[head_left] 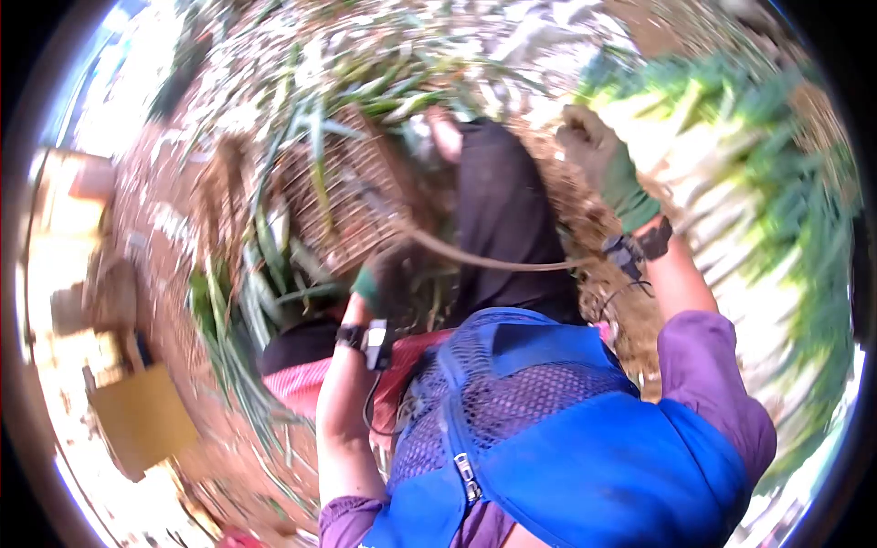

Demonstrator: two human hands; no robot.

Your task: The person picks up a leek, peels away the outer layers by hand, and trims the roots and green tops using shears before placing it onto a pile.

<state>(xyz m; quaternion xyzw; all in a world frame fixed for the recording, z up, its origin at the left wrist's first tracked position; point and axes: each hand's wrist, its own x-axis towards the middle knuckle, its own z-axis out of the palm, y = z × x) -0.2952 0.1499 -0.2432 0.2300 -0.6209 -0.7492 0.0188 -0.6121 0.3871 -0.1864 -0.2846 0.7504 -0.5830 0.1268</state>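
Observation:
My right hand (pixel 596 155), in a grey glove with a green cuff, is raised with its fingers curled. It is beside the white stems of a long row of green onions (pixel 731 201). Whatever it may hold is hidden. My left hand (pixel 395 274), in a dark glove with a green cuff, is low by the lower edge of a slatted crate (pixel 333 196). Shadow and blur hide its fingers. A thin brown band or cord (pixel 493 262) curves from near the left hand across my dark-trousered leg. Loose green onions (pixel 265 265) lie around the crate.
Onion leaves and pale scraps (pixel 411 46) litter the ground ahead. Brown roots or soil (pixel 585 219) lie between my leg and the onion row. At left, a yellow board or box (pixel 146 416) stands near other boxes (pixel 78 196). A pink cloth (pixel 301 384) is beside my left forearm.

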